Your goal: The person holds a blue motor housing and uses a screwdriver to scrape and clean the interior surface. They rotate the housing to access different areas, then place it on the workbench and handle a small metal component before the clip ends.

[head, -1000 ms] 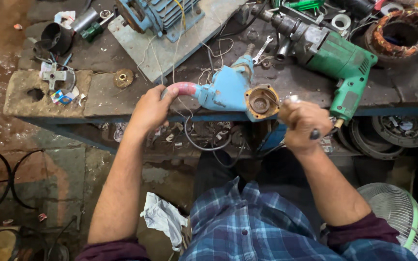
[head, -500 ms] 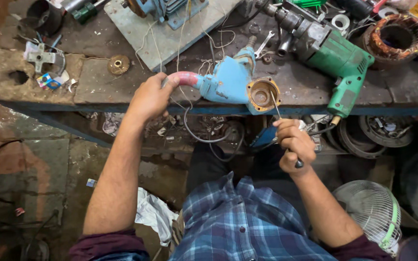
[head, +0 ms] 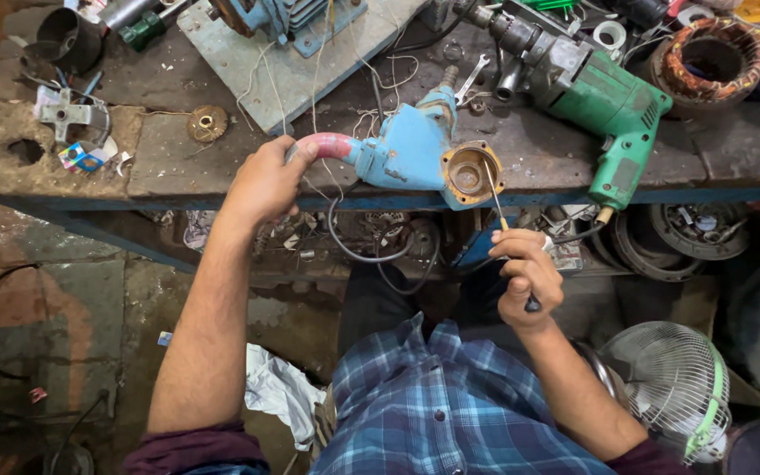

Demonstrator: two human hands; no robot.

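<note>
Gripping the pink handle, the left hand steadies the blue drill body lengthwise on the table. The right hand, closed on a screwdriver, points it into the drill's open round end just ahead.

Left hand grips blue tool — right hand holds screwdriver.

Blue plaid shirt, rolled maroon-lined sleeves, bare forearms.
</note>
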